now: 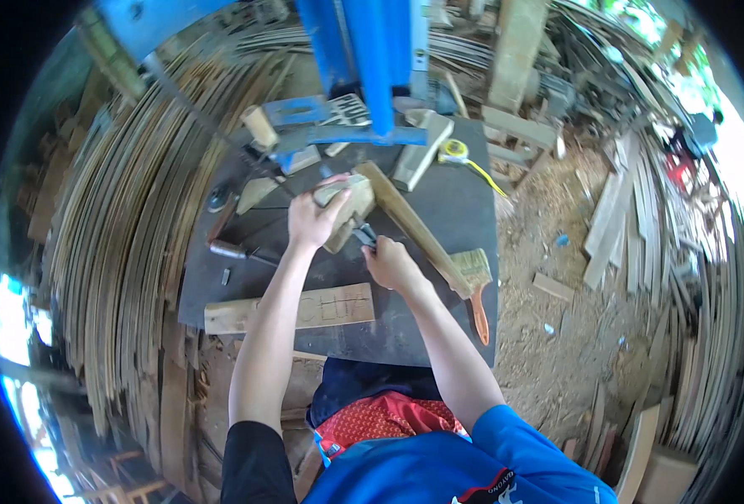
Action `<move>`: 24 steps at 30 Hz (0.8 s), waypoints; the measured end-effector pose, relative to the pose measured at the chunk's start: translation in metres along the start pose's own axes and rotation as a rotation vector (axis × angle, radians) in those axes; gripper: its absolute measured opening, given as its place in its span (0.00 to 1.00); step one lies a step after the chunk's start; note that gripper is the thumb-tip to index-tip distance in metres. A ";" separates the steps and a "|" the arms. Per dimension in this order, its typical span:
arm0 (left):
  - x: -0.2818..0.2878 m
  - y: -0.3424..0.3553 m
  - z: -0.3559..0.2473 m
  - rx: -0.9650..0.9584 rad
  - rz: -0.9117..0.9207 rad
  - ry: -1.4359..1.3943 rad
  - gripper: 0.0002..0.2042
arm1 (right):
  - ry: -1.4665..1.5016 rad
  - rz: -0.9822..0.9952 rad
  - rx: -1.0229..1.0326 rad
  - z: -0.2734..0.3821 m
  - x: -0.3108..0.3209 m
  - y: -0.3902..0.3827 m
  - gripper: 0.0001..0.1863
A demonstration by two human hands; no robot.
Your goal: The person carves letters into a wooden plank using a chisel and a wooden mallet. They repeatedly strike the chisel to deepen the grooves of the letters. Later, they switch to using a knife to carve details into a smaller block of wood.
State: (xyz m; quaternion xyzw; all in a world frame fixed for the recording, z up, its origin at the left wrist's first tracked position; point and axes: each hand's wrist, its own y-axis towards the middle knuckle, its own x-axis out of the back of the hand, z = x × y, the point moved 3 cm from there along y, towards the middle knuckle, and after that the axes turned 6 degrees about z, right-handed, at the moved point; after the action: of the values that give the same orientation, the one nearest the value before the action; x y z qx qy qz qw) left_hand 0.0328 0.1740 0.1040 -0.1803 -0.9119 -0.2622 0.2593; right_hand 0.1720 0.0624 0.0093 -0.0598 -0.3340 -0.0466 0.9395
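Note:
My left hand (311,223) is closed round a pale wooden block (357,195), thumb on its top face. Against the near side of that block is a slim dark-handled tool (365,234), gripped in my right hand (395,265); its working end is too small to make out. A long wooden bar (414,227) lies slanting just right of both hands. Nearer me, a flat board (330,307) with dark marks on it rests partly under my left forearm. To the right of the bar lies a wide paintbrush (474,277) with an orange-brown handle.
The dark tabletop (330,269) carries a yellow tape measure (453,151), a pale wood block (422,151), and a handled tool (236,250) at left. A blue machine column (376,76) rises at the far edge. Long wooden strips (128,218) are stacked at left.

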 end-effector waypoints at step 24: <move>0.009 -0.002 0.008 0.108 0.117 0.046 0.17 | -0.186 0.149 -0.067 0.014 0.059 -0.097 0.18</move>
State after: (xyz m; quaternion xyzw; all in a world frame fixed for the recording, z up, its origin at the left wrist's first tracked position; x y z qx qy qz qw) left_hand 0.0217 0.1790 0.1030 -0.2130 -0.9064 -0.2011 0.3044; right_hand 0.1963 -0.0345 0.0653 -0.1201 -0.4127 0.0180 0.9027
